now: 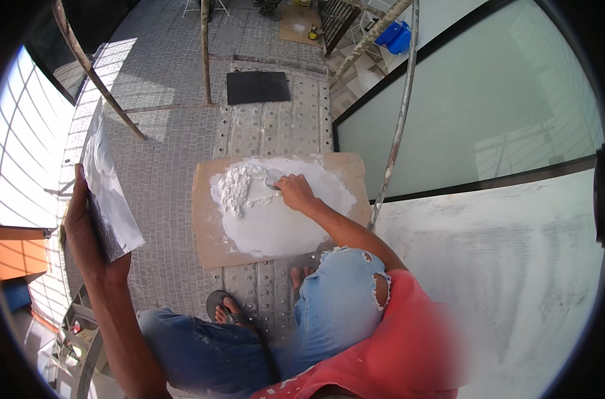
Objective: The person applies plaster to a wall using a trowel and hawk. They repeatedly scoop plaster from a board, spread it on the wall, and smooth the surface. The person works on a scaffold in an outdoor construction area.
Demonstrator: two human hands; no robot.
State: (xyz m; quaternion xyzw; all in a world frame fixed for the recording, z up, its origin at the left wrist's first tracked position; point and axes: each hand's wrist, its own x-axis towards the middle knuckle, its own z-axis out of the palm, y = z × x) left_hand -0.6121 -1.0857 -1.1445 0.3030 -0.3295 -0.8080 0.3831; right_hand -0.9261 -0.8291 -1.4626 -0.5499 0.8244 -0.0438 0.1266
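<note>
On the left, my left hand (92,229) is raised and closed round a plastering trowel (109,199), whose flat metal face is tilted on edge and smeared with white; its handle is hidden. My right hand (297,193) reaches down and grips a putty knife (273,183), with only a bit of its blade showing. That blade touches the white plaster, beside a lumpy heap of it (239,189). A brown board (206,229) lies under the plaster, which is spread thin over most of its surface.
The board rests on perforated metal planks (256,133), where my feet also stand. Scaffold poles (399,120) rise around me. A dark flat panel (258,88) lies farther along the planks. At right are a framed glass pane (468,106) and a white-smeared wall (488,266). Paving (166,173) lies below.
</note>
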